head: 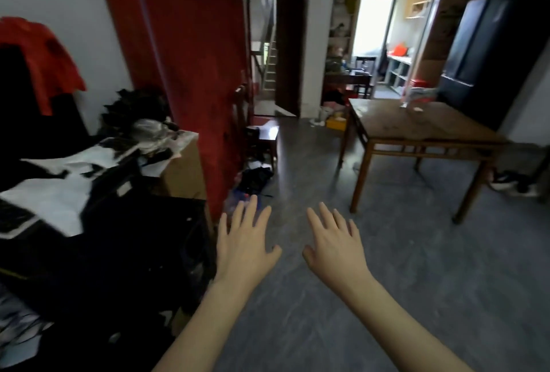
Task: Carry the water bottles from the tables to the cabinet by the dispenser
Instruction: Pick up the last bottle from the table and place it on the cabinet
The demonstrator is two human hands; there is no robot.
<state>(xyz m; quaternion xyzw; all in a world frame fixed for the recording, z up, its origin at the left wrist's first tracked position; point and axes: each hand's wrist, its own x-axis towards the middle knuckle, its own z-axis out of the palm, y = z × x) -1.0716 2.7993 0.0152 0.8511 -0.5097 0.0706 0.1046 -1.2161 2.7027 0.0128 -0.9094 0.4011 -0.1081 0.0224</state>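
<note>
My left hand (pixel 244 240) and my right hand (pixel 334 240) are both stretched out in front of me, palms down, fingers spread, holding nothing. They hover over the grey floor. A wooden table (pixel 422 130) stands ahead to the right. At its far edge sits a blurred clear object (pixel 416 101) with red and white marks; I cannot tell whether it is a water bottle. No cabinet or dispenser is recognisable in this blurred view.
A red upright mattress (pixel 184 68) leans on the left wall. Dark clutter and clothes (pixel 89 193) pile up at the left. A small stool (pixel 265 136) and a dark bag (pixel 256 178) lie ahead. A dark fridge (pixel 494 56) stands behind the table. Two doorways open at the back.
</note>
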